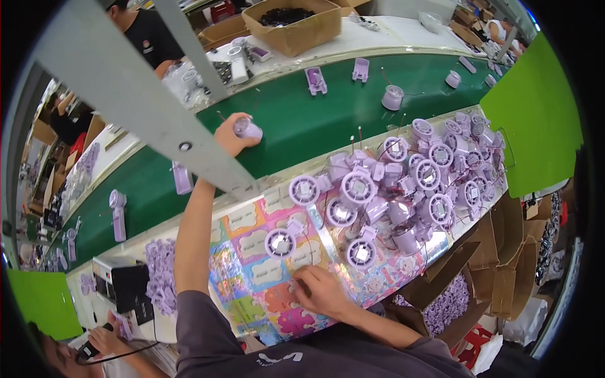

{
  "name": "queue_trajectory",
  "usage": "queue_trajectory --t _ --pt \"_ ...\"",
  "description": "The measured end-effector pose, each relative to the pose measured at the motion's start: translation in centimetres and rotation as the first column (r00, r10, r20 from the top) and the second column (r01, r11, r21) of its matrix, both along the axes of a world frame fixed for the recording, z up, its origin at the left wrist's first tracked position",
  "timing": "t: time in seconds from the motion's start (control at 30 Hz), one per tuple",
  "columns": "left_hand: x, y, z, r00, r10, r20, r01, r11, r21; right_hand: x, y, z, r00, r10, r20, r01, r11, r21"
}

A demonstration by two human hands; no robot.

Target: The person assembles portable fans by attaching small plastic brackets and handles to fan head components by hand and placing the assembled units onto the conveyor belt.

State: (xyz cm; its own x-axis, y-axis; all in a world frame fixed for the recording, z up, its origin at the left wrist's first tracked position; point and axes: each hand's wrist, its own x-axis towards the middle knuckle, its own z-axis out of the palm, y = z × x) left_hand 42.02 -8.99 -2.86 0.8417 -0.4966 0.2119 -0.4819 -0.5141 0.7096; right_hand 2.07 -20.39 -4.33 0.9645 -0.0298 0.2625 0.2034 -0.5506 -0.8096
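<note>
At the far left of the pile, my left hand (232,136) reaches over the green conveyor belt and is closed around a light-purple cup-shaped fan housing (249,128) with a thin wire. My right hand (320,291) is low over a colourful patterned sheet (258,242), its fingers curled in. What they hold, if anything, is hidden. Just beyond that hand lies a round purple fan part (280,243) with a pale square centre and a small attached block. To its right, a heap of similar fan parts with wires (427,175) covers the worktop.
The green conveyor belt (290,135) carries spaced purple parts, including another fan housing (392,97). A grey metal post (151,107) slants down beside my left arm. Cardboard boxes (450,296) stand at right, one filled with small purple pieces. A co-worker's hand (107,340) is at lower left.
</note>
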Motion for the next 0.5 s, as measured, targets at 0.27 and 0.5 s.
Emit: queue_trajectory --t 0.27,0.5 --pt "-15.0 6.8 3.2 0.729 0.645 0.231 -0.595 0.763 -0.253 0.3 -0.2 -0.6 1.0 0.025 0.007 -0.025 1.0 -0.014" --pt "-35.0 10.2 0.4 0.834 0.539 0.12 -0.402 0.743 -0.536 0.4 0.6 0.3 0.986 0.134 0.102 -0.116 0.98 -0.161"
